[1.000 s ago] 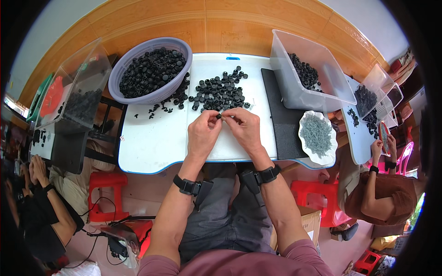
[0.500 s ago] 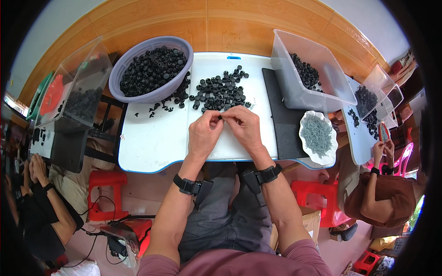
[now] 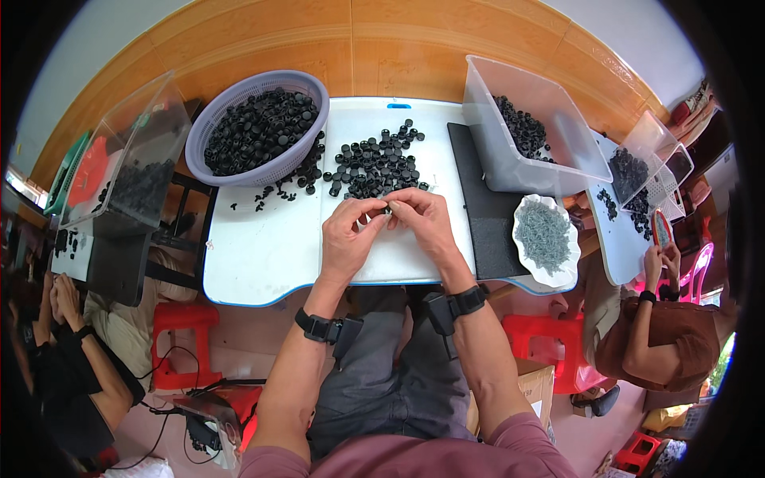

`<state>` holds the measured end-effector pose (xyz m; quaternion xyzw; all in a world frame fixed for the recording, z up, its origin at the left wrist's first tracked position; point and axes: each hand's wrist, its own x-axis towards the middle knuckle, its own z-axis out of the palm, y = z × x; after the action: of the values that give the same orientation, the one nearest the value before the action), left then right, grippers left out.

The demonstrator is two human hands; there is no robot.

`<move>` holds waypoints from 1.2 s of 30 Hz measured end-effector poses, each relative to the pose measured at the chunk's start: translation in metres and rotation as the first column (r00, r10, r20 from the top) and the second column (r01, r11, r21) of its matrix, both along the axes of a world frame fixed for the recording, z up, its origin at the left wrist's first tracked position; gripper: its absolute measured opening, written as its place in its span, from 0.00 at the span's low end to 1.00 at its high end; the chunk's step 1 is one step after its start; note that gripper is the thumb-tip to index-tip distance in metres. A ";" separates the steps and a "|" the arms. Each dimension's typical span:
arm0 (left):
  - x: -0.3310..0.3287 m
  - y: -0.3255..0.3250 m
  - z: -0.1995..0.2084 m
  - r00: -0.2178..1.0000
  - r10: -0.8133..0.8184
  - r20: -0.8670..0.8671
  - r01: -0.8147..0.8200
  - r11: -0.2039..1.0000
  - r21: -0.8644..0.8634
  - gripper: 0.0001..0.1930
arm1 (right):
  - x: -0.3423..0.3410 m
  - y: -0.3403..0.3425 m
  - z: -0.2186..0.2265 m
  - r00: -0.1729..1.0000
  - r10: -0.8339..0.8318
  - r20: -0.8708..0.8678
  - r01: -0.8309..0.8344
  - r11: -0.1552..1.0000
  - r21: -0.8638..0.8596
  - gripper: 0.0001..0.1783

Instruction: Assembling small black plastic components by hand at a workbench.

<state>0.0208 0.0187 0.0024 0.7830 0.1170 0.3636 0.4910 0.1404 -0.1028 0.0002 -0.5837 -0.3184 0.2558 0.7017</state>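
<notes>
My left hand [image 3: 347,237] and my right hand [image 3: 426,225] meet over the near part of the white table, thumbs and forefingers pinched together. Between the fingertips sits a small dark part [image 3: 388,210] with a pale spot; its exact shape is too small to make out. Just beyond my fingers spreads a loose heap of round black caps [image 3: 374,163]. Some smaller black pieces [image 3: 275,191] lie to the left of that heap. At the right, a white scalloped dish [image 3: 522,256] holds many thin grey-green pieces [image 3: 544,237].
A lilac basket [image 3: 191,151] full of black caps stands at the far left. A clear bin [image 3: 550,177] with black parts stands on the right, by a black mat [image 3: 482,215]. Other people's hands work at side tables, near a red stool [image 3: 163,342].
My left thumb and fingers have shifted around the small part, which now shows a pale spot. The whole view has tilted slightly, and the things on the table stay put.
</notes>
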 end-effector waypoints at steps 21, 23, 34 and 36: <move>-0.001 -0.001 0.003 0.999 -0.002 0.044 0.001 1.000 0.029 0.12 | 0.006 -0.004 0.007 0.983 0.097 -0.153 -0.091 0.995 0.050 0.07; -0.001 -0.001 0.002 0.999 0.006 0.048 -0.009 0.998 0.057 0.12 | 0.005 -0.004 0.006 0.984 0.097 -0.150 -0.089 0.994 0.060 0.06; -0.001 -0.002 0.003 0.998 0.063 -0.003 -0.063 0.997 0.047 0.10 | 0.001 -0.002 0.001 0.995 -0.066 -0.070 0.069 0.997 0.037 0.09; 0.000 -0.003 0.003 0.998 0.063 0.000 -0.063 0.997 0.052 0.08 | 0.002 -0.003 -0.001 0.996 -0.064 -0.059 0.067 0.997 0.041 0.09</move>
<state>0.0211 0.0160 0.0054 0.7916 0.1327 0.3811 0.4587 0.1427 -0.1059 -0.0006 -0.5710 -0.2840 0.2426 0.7311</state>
